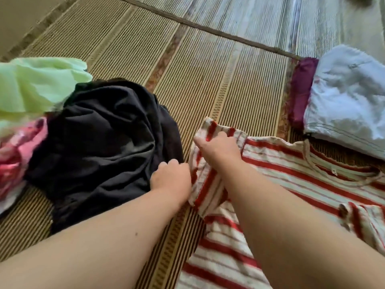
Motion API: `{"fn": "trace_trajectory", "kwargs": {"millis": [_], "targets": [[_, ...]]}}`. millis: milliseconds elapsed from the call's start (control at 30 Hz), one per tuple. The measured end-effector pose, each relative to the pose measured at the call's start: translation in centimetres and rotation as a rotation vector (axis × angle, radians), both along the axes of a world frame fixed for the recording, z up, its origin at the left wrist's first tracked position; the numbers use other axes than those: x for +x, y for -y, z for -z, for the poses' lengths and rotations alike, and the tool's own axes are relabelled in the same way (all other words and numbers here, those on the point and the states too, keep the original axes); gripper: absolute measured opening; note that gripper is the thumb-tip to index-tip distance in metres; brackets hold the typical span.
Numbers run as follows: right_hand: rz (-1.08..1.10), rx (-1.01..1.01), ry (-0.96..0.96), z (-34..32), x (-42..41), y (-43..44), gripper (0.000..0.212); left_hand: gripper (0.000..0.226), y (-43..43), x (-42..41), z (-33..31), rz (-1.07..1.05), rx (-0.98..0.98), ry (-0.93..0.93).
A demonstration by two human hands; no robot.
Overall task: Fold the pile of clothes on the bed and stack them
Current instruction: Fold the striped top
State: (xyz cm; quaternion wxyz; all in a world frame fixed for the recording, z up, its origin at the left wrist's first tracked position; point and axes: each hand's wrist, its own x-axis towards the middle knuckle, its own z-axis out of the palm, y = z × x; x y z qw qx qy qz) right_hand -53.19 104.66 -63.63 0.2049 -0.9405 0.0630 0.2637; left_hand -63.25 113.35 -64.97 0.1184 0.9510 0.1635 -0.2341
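woven mat point(208, 65) carries black garment point(104, 132), striped shirt point(291, 184), white folded stack point(350, 105), green cloth point(35, 84).

Diffuse, even light; shadows faint. The white garment point(350, 101) at right is slightly overexposed, the far mat point(270, 17) smeared by blur, and straight lines bow toward the edges.

text: none legible | labels: none | signs: none

Striped shirt point(291, 184) cut off by bottom and right edges, light green garment point(37, 84) and pink garment point(18, 147) cropped at left edge, white garment point(350, 105) cropped at right edge, fingertips of left hand point(170, 178) hidden
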Motion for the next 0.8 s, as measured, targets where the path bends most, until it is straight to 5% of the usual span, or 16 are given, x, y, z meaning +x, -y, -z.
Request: {"fn": "trace_trajectory", "kwargs": {"millis": [100,200,333,467,533,733,800], "targets": [[0.051,-0.208,0.0,0.8,0.6,-1.8,0.101,0.025,0.2,-0.5,-0.3,-0.001,-0.038,0.012],[0.039,-0.232,0.035,1.1,1.3,-1.5,0.057,0.009,-0.1,-1.7,-1.1,0.022,-0.241,0.097],[0.133,0.143,0.107,-1.1,1.6,2.3,0.011,0.016,0.2,-2.8,-2.7,-0.104,-0.581,0.157],[0.629,0.693,0.052,-5.2,0.4,8.0,0.01,0.042,4.6,-3.7,-5.5,-0.104,-0.89,0.188],[0.692,0.796,0.012,-6.9,-0.3,11.9,0.013,0.04,7.8,-4.3,-6.5,0.019,-0.926,0.173],[0.51,0.454,0.089,-6.8,-2.1,21.2,0.016,0.039,18.2,-5.7,-6.6,0.253,-0.743,0.112],[0.537,0.352,0.07,-5.1,-2.2,22.9,0.039,0.034,20.4,-5.7,-5.7,0.341,-0.627,0.028]]}}
